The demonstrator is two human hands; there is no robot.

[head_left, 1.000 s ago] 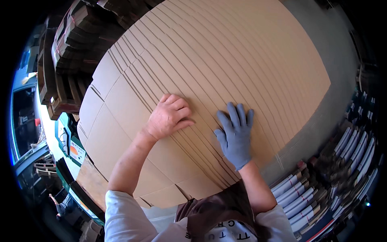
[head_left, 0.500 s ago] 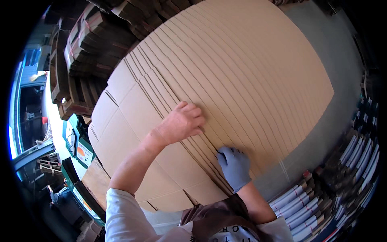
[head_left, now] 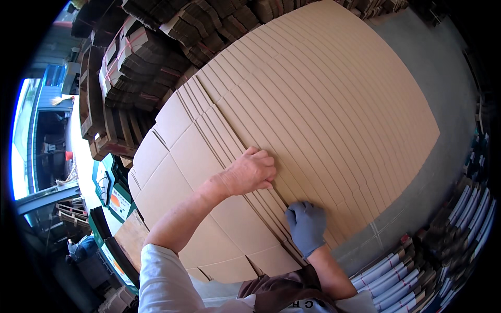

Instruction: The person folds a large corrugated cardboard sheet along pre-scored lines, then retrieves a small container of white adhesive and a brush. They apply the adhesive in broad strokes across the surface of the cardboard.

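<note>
Head view: a fanned row of flat brown corrugated cardboard sheets fills the frame's centre. The bare left hand presses on it, fingers curled, gripping nothing. Lower centre, the grey-gloved right hand curls onto the sheet edges — whether it grasps one, I cannot tell. Strapped cardboard bundles stand upper left.

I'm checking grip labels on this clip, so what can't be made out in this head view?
- Left hand: fingertips curl under on the fanned cardboard sheets; the grip is hidden.
- Right hand, gloved: fingers fold over a sheet edge; hold unclear.
- Bundled cardboard stacks: bent and cut off by the fisheye rim.
</note>
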